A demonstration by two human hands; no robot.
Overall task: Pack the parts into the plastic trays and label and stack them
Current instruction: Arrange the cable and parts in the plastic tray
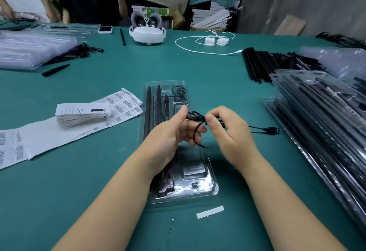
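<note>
At frame centre the right hand (227,130) pinched a coiled black cable (198,119), and the left hand (174,132) held its loop with curled fingers, both above the tray (208,189) on the table (99,181). The cable looked light and limp, so gripping the gathered coils, not the trailing plug (273,131), seemed best.

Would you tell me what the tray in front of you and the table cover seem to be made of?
Tray: thin clear plastic, glossy; the rods inside show through and its rim glints. Table cover: a matte green mat, possibly rubber or vinyl; it shows no shine.
</note>
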